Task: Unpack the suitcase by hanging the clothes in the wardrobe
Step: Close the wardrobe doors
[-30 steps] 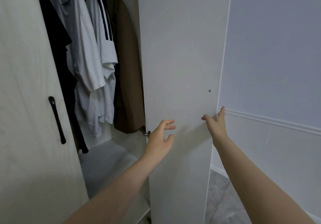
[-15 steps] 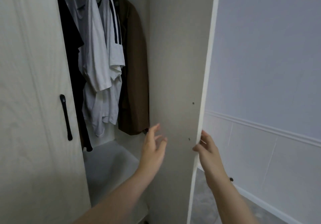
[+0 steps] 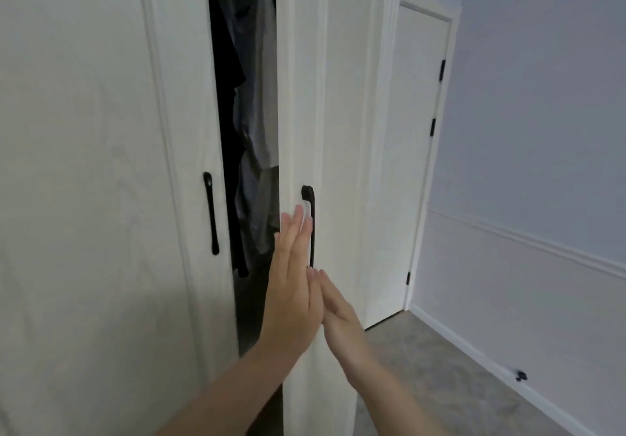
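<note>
Wardrobe door (image 3: 338, 131) pressed nearly closed.
Both hands, left (image 3: 294, 286) and right (image 3: 342, 317), are laid flat beside its handle (image 3: 310, 222), fingers (image 3: 299, 229) straight, nothing gripped.

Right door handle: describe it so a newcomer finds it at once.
Find the white wardrobe with a dark gap between its doors. On the right door, by the gap, a black vertical handle stands. Unlike the left handle, the left hand's fingertips overlap it.
</note>
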{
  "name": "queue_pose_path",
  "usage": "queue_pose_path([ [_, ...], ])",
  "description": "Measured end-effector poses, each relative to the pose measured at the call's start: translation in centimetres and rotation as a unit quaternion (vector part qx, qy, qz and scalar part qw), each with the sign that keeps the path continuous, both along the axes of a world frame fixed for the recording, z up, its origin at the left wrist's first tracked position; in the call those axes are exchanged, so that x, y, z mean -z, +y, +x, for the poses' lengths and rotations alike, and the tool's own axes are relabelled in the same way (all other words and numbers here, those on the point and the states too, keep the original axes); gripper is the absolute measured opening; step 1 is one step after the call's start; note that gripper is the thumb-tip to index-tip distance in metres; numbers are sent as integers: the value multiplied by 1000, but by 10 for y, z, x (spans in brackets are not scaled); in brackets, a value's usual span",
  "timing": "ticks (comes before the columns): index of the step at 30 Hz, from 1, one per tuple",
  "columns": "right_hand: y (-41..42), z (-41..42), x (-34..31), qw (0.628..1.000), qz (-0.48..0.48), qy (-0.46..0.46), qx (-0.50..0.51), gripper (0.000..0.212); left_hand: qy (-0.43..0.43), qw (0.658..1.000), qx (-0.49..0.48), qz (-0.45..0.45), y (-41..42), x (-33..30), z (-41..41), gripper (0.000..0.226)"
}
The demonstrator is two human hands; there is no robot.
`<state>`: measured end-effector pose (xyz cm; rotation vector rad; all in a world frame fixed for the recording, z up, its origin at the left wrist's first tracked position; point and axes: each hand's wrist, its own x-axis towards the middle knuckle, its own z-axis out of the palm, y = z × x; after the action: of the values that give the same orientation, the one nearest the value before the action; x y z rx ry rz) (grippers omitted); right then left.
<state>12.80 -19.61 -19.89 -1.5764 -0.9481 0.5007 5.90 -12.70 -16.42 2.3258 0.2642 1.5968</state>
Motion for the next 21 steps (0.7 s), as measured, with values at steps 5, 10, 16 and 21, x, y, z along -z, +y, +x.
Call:
queue_pose_path([
  [5,52,-28,11,999,18,-1,-46,37,121,969,-97,-194,27,28,-7,51],
  [10,78,-30,4,993,55,51,-87,36,149,985,-26,-79,63,6,-43,61],
  [16,120,-19,14,992,3,19,-122,108,147,976,-26,-156,95,12,-33,58],
  [21,149,-15,17,982,27,102,-156,83,109,977,-37,-177,113,7,-26,61],
])
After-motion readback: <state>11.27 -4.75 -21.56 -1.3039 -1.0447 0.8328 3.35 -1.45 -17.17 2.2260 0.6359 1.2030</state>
